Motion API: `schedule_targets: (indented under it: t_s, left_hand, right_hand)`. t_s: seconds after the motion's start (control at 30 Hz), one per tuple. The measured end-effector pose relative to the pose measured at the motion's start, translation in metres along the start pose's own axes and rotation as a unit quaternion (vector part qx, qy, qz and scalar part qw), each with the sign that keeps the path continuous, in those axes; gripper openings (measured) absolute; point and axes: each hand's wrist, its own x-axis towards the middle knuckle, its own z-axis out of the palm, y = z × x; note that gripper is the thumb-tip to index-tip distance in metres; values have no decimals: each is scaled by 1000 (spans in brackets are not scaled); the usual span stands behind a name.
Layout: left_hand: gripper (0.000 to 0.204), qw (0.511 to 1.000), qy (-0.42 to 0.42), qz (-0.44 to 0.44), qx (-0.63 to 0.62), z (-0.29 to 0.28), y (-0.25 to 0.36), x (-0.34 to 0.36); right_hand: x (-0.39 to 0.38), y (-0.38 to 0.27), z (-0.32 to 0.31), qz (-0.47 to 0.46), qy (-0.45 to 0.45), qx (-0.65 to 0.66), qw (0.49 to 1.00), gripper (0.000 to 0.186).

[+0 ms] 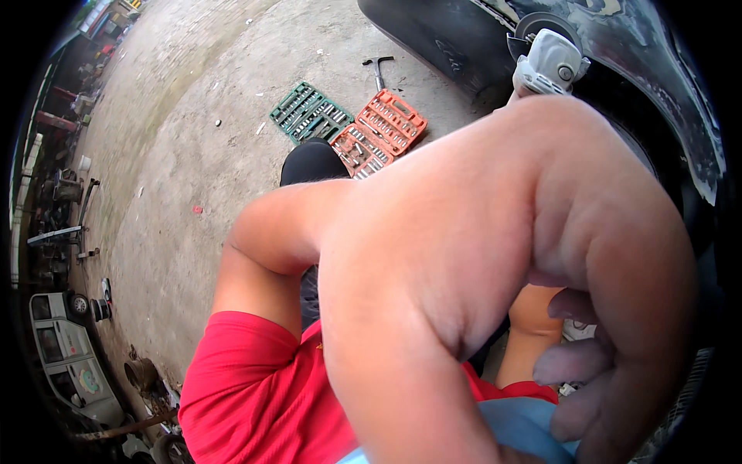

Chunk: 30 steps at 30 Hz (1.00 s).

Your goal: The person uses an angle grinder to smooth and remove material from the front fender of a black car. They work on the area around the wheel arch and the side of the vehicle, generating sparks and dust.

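Note:
Very close to the camera, my left hand [479,224] covers much of the view. Its fingers bend down at the right, and its thumb reaches light blue fabric [514,421] at the lower edge. The thumb's tip and whatever is pinched there are hidden. Beyond it, my right hand [513,99] shows only as a sliver against a grey-white angle grinder [553,66], gripping it; most of that hand is covered by the left one. The grinder's disc [550,29] lies beside the worn fender [638,54] of a dark car.
Two opened socket sets, a green case [297,108] and an orange case [396,120], lie on the concrete near my black-clad knee [313,161]. A T-shaped tool [379,69] is just past them. A dark bumper [440,46] stands ahead. Far left are a light van [73,356] and scrap parts.

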Motion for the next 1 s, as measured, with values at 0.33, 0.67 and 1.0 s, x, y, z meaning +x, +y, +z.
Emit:
schedule_targets:
  t_s: [0.33, 0.67, 1.0]
  left_hand:
    - [41, 999, -21, -38, -4, 14, -8, 19]
    - [42, 991, -117, -58, 17, -34, -46, -27]
    - [52, 832, 90, -103, 537, -124, -140, -43]
  right_hand:
    - [4, -7, -13, -20, -5, -6, 1000, 36]
    - [3, 6, -6, -35, 27, -41, 998, 56]
    - [6, 11, -22, -67, 105, -26, 992, 63]
